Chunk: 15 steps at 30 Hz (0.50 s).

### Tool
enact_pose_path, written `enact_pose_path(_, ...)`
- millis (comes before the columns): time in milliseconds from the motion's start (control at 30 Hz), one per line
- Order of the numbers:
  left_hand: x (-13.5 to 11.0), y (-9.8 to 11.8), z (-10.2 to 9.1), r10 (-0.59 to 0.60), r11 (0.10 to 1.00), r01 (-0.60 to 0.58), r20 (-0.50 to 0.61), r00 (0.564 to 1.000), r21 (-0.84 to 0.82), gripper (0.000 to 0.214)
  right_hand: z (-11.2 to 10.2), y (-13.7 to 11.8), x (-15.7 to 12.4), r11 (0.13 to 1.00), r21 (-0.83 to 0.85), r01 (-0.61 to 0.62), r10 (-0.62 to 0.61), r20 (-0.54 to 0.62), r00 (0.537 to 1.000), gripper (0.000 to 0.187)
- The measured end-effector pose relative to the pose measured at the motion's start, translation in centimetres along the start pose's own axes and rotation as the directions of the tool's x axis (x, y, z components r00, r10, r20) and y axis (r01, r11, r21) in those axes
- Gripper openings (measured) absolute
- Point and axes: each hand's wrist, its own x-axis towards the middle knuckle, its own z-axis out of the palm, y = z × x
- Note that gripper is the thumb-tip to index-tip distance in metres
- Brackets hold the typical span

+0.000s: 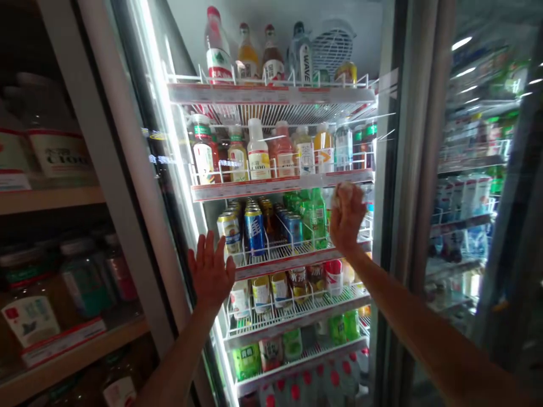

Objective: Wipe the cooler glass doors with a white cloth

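Left hand (211,272) at 8 o'clock, fingers spread wide open, palm up against the glass door (178,186) of a drinks fridge. Right hand (347,219) at 3 o'clock, fingers bent around something pale (344,192), too blurry, can't tell if gripping. Right by green bottles (316,217) and blue cans (255,232).

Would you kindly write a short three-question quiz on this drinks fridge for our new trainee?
1. Which sits higher in the view, the left hand or the right hand?
2. True or false: the blue can stands on the same wire shelf as the green bottles.
3. What word is printed on the label of the tall bottle on the top shelf?

Key: 1. The right hand. 2. True. 3. WAVE.
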Motion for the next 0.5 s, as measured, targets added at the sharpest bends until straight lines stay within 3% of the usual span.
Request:
enact_pose_path(67, 0.0, -0.1, 0.0, -0.002, 1.000, 0.002, 0.004, 1.000, 0.003, 0.066, 0.1, -3.4, -2.4, 0.971, 0.056, 0.231, -0.236, 0.123, 0.964, 0.046)
enact_pose_path(133, 0.0, -0.3, 0.0, 0.001, 1.000, -0.001, 0.013, 1.000, -0.002, 0.066, 0.0, -5.7, -4.6, 0.884, 0.134, 0.447, -0.467, 0.240, 0.851, 0.047)
enact_pose_path(167, 0.0, -0.3, 0.0, 0.008, 1.000, -0.008, 0.014, 1.000, -0.004, 0.065, -0.1, -6.0, -5.3, 0.847, 0.160, 0.506, -0.531, 0.280, 0.800, 0.047)
enact_pose_path(200, 0.0, -0.3, 0.0, 0.015, 1.000, -0.015, 0.013, 1.000, -0.005, 0.065, -0.4, -5.6, -5.6, 0.836, 0.163, 0.525, -0.549, 0.302, 0.780, 0.048)
enact_pose_path(233, 0.0, -0.3, 0.0, 0.021, 1.000, -0.021, 0.010, 1.000, -0.003, 0.065, -0.7, -4.4, -5.7, 0.856, 0.137, 0.498, -0.515, 0.309, 0.799, 0.047)
enact_pose_path(267, 0.0, -0.3, 0.0, 0.024, 1.000, -0.024, 0.008, 1.000, 0.001, 0.066, -1.1, -2.6, -5.4, 0.901, 0.086, 0.426, -0.431, 0.295, 0.853, 0.047)
enact_pose_path(333, -0.1, -0.2, 0.0, 0.016, 1.000, -0.016, 0.006, 1.000, 0.011, 0.066, -1.9, 1.9, -4.3, 0.985, -0.036, 0.170, -0.162, 0.178, 0.971, 0.046)
enact_pose_path(367, -0.1, -0.2, 0.0, 0.006, 1.000, -0.006, 0.007, 1.000, 0.014, 0.066, -2.1, 4.1, -3.6, 0.997, -0.073, 0.034, -0.028, 0.085, 0.996, 0.046)
enact_pose_path(433, -0.1, -0.1, 0.1, -0.010, 1.000, 0.009, 0.010, 1.000, 0.014, 0.065, -2.4, 7.1, -2.8, 0.984, -0.085, -0.154, 0.147, -0.082, 0.986, 0.048)
enact_pose_path(500, -0.1, 0.0, 0.1, -0.020, 1.000, 0.020, 0.015, 1.000, 0.010, 0.066, -2.3, 7.3, -3.1, 0.981, -0.067, -0.184, 0.174, -0.134, 0.976, 0.050)
